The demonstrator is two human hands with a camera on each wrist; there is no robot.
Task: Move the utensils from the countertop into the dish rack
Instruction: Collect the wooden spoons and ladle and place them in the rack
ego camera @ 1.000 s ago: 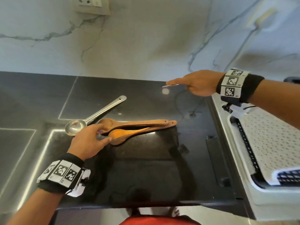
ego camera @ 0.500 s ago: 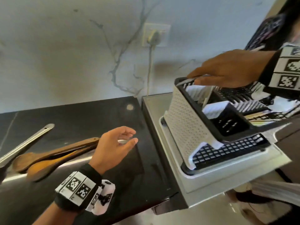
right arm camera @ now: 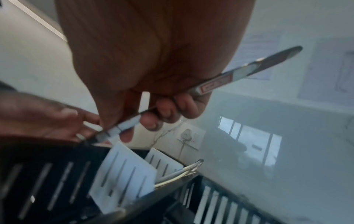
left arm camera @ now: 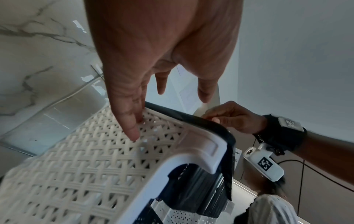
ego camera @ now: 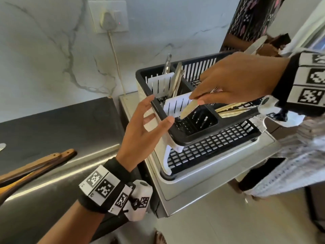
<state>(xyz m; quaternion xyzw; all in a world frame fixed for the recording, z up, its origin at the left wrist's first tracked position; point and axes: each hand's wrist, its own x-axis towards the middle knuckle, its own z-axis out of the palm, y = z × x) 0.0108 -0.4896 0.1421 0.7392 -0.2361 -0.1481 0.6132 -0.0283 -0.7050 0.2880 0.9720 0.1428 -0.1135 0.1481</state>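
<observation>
My right hand (ego camera: 197, 101) grips a flat steel utensil (ego camera: 188, 108) and tilts it tip-down over the front black cutlery compartment of the dish rack (ego camera: 197, 138). In the right wrist view, my right hand (right arm camera: 130, 128) has its fingers curled round the steel utensil (right arm camera: 210, 86), which bears a red label. My left hand (ego camera: 154, 113) is spread open at the rack's near left corner. Its fingers (left arm camera: 132, 128) lie straight on the rack's white woven side (left arm camera: 86, 166). Two wooden spoons (ego camera: 35, 164) lie on the dark countertop (ego camera: 61, 124) at the left.
Steel tongs (ego camera: 175, 80) and another utensil stand in the rack's rear compartment. The rack sits on a white tray (ego camera: 202, 164) on a steel drainboard. A plugged wall socket (ego camera: 109, 16) with a hanging cord is behind. A steel handle tip (ego camera: 1, 147) shows at the left edge.
The view swung right from the countertop to the rack. My right hand carried the utensil over the cutlery compartment. My left hand left the wooden spoons and reached the rack's corner.
</observation>
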